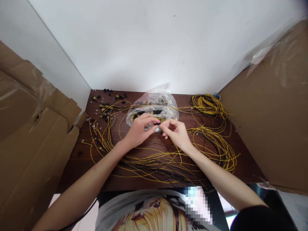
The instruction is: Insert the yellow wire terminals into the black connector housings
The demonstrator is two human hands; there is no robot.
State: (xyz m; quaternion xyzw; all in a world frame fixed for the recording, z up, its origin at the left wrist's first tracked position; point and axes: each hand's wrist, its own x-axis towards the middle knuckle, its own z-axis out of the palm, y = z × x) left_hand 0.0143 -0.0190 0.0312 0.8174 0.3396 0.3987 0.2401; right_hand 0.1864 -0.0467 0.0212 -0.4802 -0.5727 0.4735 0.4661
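Note:
Over the middle of the table, my left hand (141, 126) pinches a small black part (157, 124) between thumb and forefinger. Its exact kind is too small to make out. My right hand (177, 131) is closed close beside it, thumb against forefinger, the fingertips nearly meeting the black part. A thin yellow wire (178, 151) runs down from under the right hand and appears to be held in its fingers. Just behind both hands lies an open clear plastic bag (168, 93) with black and yellow small parts in it.
Loose yellow and black wires (144, 160) spread across the front of the brown table (84, 175). A coiled wire bundle (207, 104) lies at the back right. Small black and yellow parts (106, 107) are scattered at the back left. Cardboard (36, 128) flanks the left, more cardboard (269, 112) the right.

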